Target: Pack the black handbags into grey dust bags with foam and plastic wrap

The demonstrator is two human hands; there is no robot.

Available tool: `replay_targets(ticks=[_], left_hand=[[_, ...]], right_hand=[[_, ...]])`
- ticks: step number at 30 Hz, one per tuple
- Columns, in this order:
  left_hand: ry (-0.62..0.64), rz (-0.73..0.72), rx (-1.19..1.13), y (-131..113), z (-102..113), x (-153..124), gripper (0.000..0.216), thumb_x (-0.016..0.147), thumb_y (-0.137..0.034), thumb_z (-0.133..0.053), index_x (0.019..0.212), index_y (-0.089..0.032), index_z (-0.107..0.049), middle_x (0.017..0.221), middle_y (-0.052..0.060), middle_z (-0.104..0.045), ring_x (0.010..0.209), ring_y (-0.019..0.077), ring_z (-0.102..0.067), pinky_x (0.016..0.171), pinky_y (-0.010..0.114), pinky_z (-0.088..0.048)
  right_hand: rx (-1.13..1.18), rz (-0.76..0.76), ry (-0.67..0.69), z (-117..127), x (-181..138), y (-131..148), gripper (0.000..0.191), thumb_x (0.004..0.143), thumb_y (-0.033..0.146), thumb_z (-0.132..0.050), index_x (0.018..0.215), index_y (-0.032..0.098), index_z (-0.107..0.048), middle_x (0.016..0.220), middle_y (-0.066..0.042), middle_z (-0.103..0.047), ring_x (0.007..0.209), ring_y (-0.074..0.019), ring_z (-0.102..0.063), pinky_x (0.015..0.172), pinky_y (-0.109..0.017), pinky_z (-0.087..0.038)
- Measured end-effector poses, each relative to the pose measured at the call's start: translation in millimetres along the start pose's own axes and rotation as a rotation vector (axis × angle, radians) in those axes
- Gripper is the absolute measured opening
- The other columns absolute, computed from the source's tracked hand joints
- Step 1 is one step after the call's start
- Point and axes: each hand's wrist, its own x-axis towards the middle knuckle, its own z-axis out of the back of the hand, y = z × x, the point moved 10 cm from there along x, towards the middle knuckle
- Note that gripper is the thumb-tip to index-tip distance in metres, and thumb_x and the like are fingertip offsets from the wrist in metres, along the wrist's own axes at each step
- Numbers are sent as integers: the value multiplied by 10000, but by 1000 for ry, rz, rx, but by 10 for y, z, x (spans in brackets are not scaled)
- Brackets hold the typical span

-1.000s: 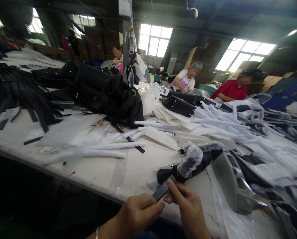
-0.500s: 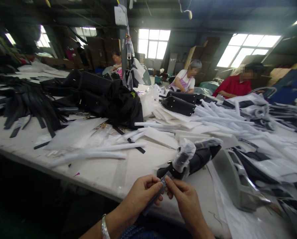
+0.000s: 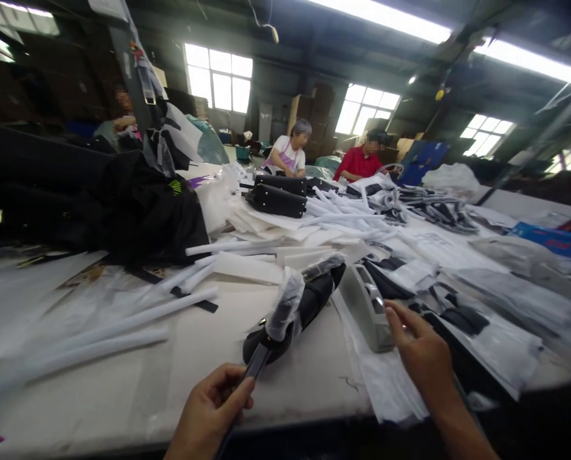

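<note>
My left hand (image 3: 218, 402) is closed on a dark strap (image 3: 257, 364), gripped between thumb and fingers. The strap runs up to a black bag (image 3: 314, 297) lying on the table, its handle wrapped in clear plastic (image 3: 285, 303). To the right, my right hand (image 3: 419, 348) is at the near end of a grey tape dispenser (image 3: 362, 313). Its thumb and forefinger are pinched together there; whatever lies between them is too small to make out.
White paper tubes (image 3: 122, 319) and sheets lie across the worktable (image 3: 209, 338). A large black pile (image 3: 146, 204) is at left, black bags (image 3: 278, 199) further back. Plastic-wrapped pieces (image 3: 487, 326) cover the right side. Two people (image 3: 285, 150) work across the table, another at far left.
My right hand has left the strap and moved right to the tape dispenser. My left hand still holds the strap. The view has turned to the right.
</note>
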Motion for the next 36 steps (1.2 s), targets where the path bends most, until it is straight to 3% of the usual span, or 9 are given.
replay_targets(ticks=[3,5,7,11,15,21,29,32,36], left_hand=[[-17,3,-15,4,-3,2,526,596,-641,-828,775,-164,-698,556,-13,-609,524,118,-521,486,187,-422],[-22,2,-35,24,-9,7,518,594,-634,-833,771,-165,-701,555,-14,-605,529,115,-523,482,178,-421],[-26,-3,-50,44,-14,12,508,594,-628,-837,767,-170,-701,553,-18,-600,524,112,-520,476,175,-422],[-38,-4,-66,50,-11,4,512,580,-628,-846,763,-174,-695,550,-17,-602,526,115,-526,478,178,-431],[-58,22,-47,35,3,-18,532,563,-644,-847,764,-177,-690,539,-17,-609,507,112,-514,475,181,-425],[-62,29,-34,42,-7,-21,509,590,-634,-835,762,-174,-701,543,-22,-604,514,108,-514,486,177,-426],[-39,6,-68,49,-9,-17,513,595,-623,-844,766,-168,-680,547,-17,-601,518,117,-531,476,181,-428],[15,-22,-34,42,-36,-7,491,657,-616,-811,786,-160,-684,572,-10,-606,521,110,-526,484,181,-432],[42,-74,-6,16,-56,-7,491,702,-613,-777,854,-152,-703,620,8,-610,572,134,-568,497,192,-448]], right_hand=[[-26,-125,-1,167,480,-581,299,699,451,-710,840,198,-783,1345,-134,-631,1365,-386,-434,1171,-487,-233],[17,-213,71,75,629,-862,275,659,469,-733,692,200,-781,1203,-154,-712,1305,-420,-498,1149,-527,-269],[100,-271,142,-63,660,-1023,310,647,503,-736,688,200,-792,1094,-147,-756,1237,-404,-572,1115,-521,-344],[289,-315,181,-151,596,-1084,405,605,501,-797,857,185,-807,1159,-117,-739,1226,-334,-602,1100,-439,-413],[398,-358,127,58,475,-1039,420,620,473,-838,946,210,-802,1169,-90,-740,1201,-282,-624,1045,-331,-481],[490,-492,116,161,67,-1103,448,507,440,-905,843,159,-813,1030,-125,-771,826,-248,-733,738,-290,-631],[507,-583,-14,-35,-193,-1496,444,372,406,-930,688,139,-767,700,-73,-738,603,-177,-675,576,-227,-603],[509,-551,44,-183,-426,-1265,498,447,481,-916,789,147,-776,759,-58,-742,629,-157,-650,609,-216,-587],[514,-281,465,-746,-928,-141,373,719,530,-793,807,168,-764,681,-31,-690,611,-139,-604,626,-214,-520]])
